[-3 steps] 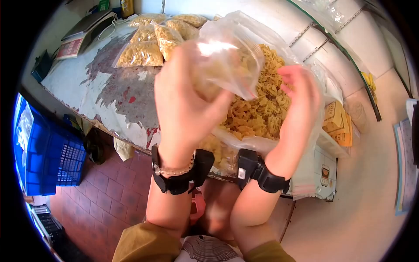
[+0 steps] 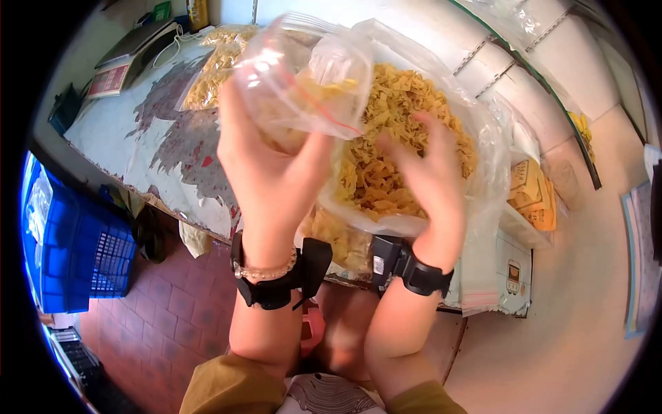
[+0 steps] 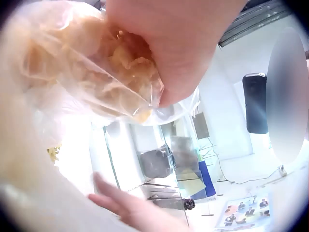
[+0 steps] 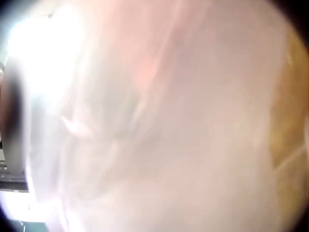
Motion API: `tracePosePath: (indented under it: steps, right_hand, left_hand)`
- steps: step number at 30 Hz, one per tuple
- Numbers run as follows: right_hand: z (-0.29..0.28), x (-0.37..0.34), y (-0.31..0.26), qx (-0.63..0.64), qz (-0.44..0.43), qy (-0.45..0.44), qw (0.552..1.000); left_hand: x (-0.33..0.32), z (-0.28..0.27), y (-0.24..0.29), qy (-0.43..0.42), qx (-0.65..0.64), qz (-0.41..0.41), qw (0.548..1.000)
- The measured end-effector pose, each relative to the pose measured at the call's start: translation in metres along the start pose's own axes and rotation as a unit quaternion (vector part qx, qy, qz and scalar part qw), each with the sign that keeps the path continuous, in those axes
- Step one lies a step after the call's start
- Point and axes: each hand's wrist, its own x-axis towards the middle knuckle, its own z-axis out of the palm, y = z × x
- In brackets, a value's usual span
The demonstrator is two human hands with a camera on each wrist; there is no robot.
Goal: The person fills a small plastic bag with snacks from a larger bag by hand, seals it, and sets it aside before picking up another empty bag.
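In the head view my left hand [image 2: 265, 169] grips a clear zip bag [image 2: 303, 90] with a red line along its mouth; yellowish pieces are inside. The left wrist view has the thumb of that hand [image 3: 169, 48] against the bag [image 3: 82, 63], pieces showing through the plastic. My right hand [image 2: 433, 172], blurred, is over the big open plastic sack [image 2: 486, 172] of yellow curled pieces [image 2: 386, 179], fingers apart and nothing visible in them. The right wrist view is mostly blurred plastic.
Filled clear bags [image 2: 210, 79] lie at the back of the worn table [image 2: 176, 138], beside a scale [image 2: 127, 52]. A blue crate [image 2: 76, 234] stands at the left on the tiled floor. Orange packets [image 2: 534, 196] sit right of the sack.
My left hand and the bag have moved left, now covering some of the filled bags. My right hand has moved left over the yellow pieces.
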Motion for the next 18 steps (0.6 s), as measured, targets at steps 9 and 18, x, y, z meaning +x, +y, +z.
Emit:
tracePosePath:
  steps: [9, 18]
  right_hand:
    - [0.021, -0.007, 0.008, -0.096, 0.003, -0.339, 0.936]
    - [0.020, 0.000, 0.004, -0.066, 0.009, -0.377, 0.924]
  left_hand:
    - [-0.007, 0.007, 0.006, 0.040, -0.069, -0.069, 0.994]
    - [-0.015, 0.018, 0.011, -0.009, -0.034, -0.037, 0.999]
